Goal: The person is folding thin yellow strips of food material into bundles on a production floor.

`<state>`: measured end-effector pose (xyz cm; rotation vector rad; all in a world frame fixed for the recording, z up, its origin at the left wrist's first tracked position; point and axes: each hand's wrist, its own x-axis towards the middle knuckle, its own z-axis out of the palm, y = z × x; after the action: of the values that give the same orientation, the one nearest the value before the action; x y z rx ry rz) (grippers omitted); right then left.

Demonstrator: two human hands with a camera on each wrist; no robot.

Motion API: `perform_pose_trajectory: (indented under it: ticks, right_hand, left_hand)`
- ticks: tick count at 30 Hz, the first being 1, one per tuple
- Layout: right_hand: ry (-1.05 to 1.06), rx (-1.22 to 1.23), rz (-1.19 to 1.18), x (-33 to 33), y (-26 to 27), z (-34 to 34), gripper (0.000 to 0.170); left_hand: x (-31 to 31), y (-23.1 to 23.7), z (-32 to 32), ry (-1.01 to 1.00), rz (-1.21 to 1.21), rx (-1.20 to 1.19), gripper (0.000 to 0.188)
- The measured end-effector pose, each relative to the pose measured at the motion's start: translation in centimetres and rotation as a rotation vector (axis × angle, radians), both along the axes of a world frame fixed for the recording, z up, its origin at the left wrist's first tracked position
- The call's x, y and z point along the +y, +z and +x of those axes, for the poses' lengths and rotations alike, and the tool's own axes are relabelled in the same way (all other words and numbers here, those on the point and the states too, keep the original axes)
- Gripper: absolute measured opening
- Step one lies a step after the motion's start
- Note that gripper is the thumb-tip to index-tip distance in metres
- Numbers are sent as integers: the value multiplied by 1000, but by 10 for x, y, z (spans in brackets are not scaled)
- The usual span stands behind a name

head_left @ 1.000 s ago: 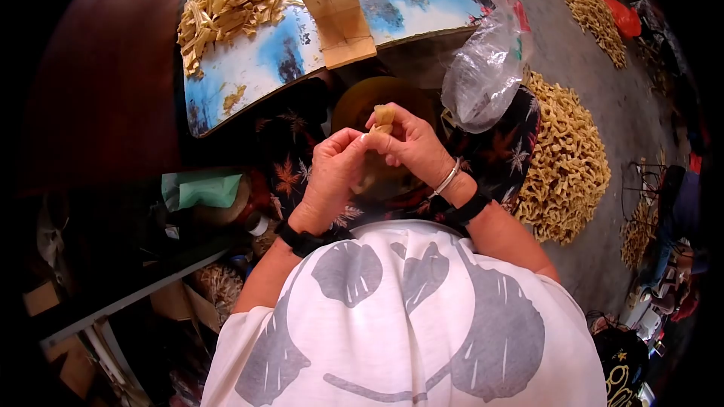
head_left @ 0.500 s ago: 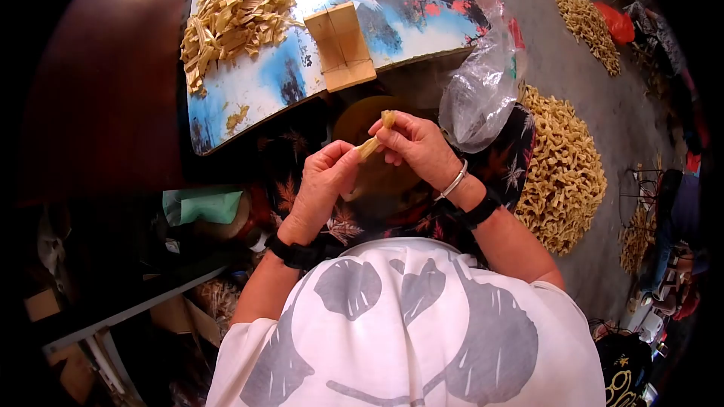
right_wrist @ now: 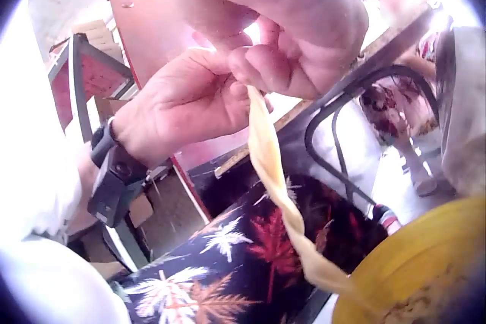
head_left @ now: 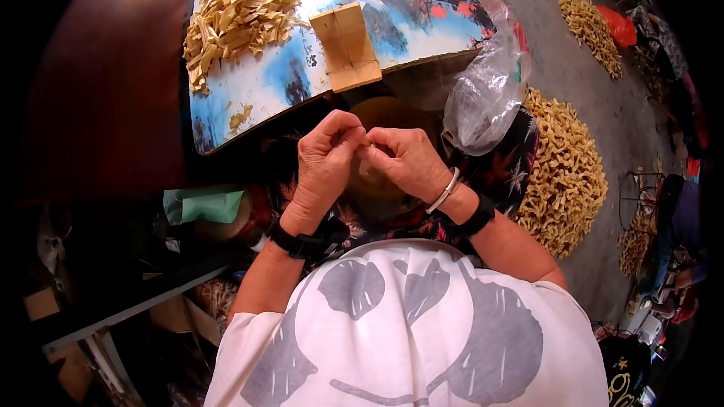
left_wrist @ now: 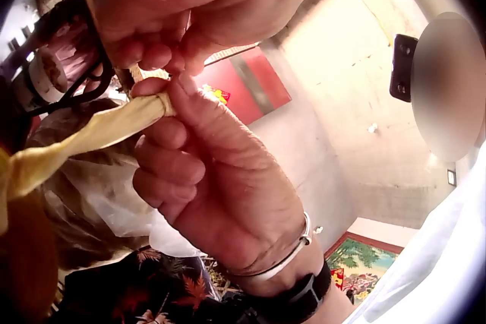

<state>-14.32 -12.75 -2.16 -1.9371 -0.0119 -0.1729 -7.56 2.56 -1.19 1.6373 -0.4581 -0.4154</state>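
Both hands meet fingertip to fingertip over the lap, in the middle of the head view. A soft, twisted pale yellow strip hangs down from between them toward a yellow basin. My right hand, with a silver bracelet, pinches the strip's upper end between thumb and curled forefinger. The thumb and forefinger of my left hand close together at that same end. In the left wrist view a bunched fold of the strip shows at the right thumb. From the head camera, the fingers hide the strip.
Ahead is a painted board bearing a heap of yellow strips and a wooden block. A clear plastic bag hangs at its right corner. Piles of knotted pieces lie on the floor at right.
Half a second ago the hands stood apart with the yellow strip stretched between them. They have since come together, the left hand moving up and right, and the strip now hangs below.
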Motion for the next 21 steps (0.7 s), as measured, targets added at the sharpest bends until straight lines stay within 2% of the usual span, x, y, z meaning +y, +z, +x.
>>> perform_pose_trajectory:
  ticks: [3, 7, 10, 11, 14, 17, 20, 21]
  right_hand:
    - [8, 74, 102, 1, 1, -2, 20]
    - [52, 322, 589, -11, -2, 13, 23]
    - [42, 281, 600, -21, 10, 24, 22]
    - [0, 258, 538, -22, 6, 28, 21]
    - [-65, 33, 131, -23, 15, 33, 18]
    - [-109, -155, -41, -32, 16, 52, 14]
    - [-187, -147, 23, -38, 29, 76, 11]
    - [-205, -162, 1, -42, 25, 87, 11]
  left_hand:
    - [0, -3, 0, 20, -86, 178, 6]
    - [-12, 3, 3, 113, -287, 379, 14]
    - [-2, -4, 4, -47, -45, 137, 22]
    - [-2, -6, 3, 5, -84, 113, 19]
    - [3, -9, 15, 1, 138, -43, 12]
    - [-7, 4, 35, 12, 57, 73, 12]
    - [-14, 18, 71, -11, 150, 30, 15]
    - [-16, 16, 84, -15, 158, -62, 16]
